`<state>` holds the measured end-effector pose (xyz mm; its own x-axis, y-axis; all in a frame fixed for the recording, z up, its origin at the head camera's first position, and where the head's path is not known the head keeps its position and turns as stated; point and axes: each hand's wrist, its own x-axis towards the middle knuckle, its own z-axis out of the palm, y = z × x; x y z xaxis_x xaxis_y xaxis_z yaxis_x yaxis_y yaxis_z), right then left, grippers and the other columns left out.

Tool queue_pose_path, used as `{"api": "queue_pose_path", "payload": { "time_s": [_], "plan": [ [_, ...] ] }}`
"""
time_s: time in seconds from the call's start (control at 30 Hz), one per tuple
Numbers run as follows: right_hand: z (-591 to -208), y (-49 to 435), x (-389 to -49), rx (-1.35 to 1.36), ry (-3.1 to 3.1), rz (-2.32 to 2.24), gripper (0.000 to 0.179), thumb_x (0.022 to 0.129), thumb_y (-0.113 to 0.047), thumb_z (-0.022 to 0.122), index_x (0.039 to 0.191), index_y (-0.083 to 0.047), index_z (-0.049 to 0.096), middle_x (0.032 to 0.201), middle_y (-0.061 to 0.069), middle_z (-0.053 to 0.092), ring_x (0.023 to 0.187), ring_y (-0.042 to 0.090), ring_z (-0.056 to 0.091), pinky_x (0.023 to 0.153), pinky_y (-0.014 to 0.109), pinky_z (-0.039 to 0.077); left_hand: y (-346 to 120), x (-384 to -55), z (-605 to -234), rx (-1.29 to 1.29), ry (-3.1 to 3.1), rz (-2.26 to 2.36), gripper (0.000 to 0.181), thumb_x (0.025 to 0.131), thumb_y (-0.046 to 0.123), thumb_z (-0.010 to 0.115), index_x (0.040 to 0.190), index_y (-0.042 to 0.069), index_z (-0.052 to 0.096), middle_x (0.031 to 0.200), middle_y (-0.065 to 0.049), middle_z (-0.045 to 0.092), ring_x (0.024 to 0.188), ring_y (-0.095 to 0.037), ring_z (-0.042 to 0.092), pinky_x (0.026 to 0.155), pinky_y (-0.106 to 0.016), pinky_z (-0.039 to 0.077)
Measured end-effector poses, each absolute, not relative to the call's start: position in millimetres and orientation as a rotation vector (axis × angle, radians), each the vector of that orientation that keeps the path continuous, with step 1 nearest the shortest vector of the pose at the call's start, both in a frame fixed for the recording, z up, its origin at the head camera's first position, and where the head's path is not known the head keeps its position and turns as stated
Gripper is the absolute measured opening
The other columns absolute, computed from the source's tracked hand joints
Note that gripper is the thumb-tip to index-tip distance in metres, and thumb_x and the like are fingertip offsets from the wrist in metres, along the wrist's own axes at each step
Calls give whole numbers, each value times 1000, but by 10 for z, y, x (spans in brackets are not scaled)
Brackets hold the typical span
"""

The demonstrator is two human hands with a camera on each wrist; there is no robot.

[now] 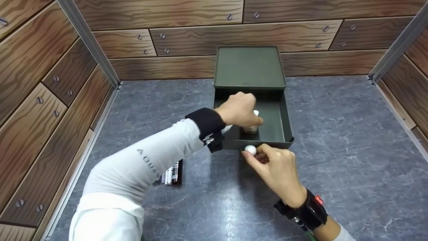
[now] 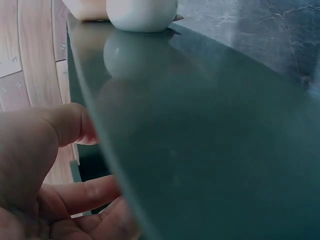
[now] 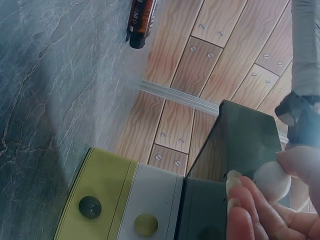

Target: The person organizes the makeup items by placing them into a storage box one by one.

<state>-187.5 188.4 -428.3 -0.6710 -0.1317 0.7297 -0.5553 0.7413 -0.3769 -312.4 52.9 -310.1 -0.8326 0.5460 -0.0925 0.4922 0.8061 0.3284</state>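
Right hand [image 1: 276, 167] pinching white round knob [image 1: 250, 150] on front of open dark green drawer [image 1: 272, 125], jutting from beneath green cabinet top [image 1: 249, 67]. Left hand [image 1: 239, 108] apart from right, reaching down inside drawer; bit of white object [image 1: 256, 112] visible beside thumb, whether gripped: cannot tell. In right wrist view, next to drawer: white drawer [image 3: 150, 192] with yellow-green knob [image 3: 146, 225], yellow-green drawer [image 3: 102, 175] with dark knob [image 3: 90, 207]. On grey marbled surface [image 1: 334, 134], left of drawer: slim black-and-white items [image 1: 172, 174], partly behind white sleeve [image 1: 143, 164].

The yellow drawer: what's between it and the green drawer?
A white drawer with a yellow knob lies between the yellow drawer and the green drawer, as the right wrist view shows.
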Motion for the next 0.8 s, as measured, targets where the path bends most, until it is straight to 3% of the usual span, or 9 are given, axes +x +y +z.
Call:
{"api": "queue_pose_path", "payload": {
  "time_s": [0.17, 0.57, 0.8],
  "plan": [
    [-4282, 1884, -1881, 518, -2229, 773, 26, 85, -25, 89, 73, -13, 69, 67, -4, 74, 56, 4, 67, 50, 25, 54, 678, -3222, -3134, 823, 2824, 407, 32, 89, 40, 77, 77, 14, 64, 81, 2, 63, 76, -18, 63, 72, -32, 58],
    [-4290, 1892, -1885, 510, -2230, 744, 27, 85, -28, 88, 72, -15, 68, 67, -5, 73, 56, 4, 65, 50, 28, 52, 785, -3088, -3102, 822, 2842, 366, 30, 94, 39, 77, 94, 10, 70, 94, -3, 71, 85, -19, 70, 77, -31, 60],
    [-4292, 1896, -1882, 511, -2227, 745, 26, 85, -27, 88, 73, -14, 69, 66, -5, 73, 56, 5, 67, 50, 29, 53, 691, -3087, -3066, 729, 2818, 457, 38, 98, 45, 71, 80, 13, 68, 67, 0, 70, 62, -16, 71, 71, -26, 60]
  ]
}}
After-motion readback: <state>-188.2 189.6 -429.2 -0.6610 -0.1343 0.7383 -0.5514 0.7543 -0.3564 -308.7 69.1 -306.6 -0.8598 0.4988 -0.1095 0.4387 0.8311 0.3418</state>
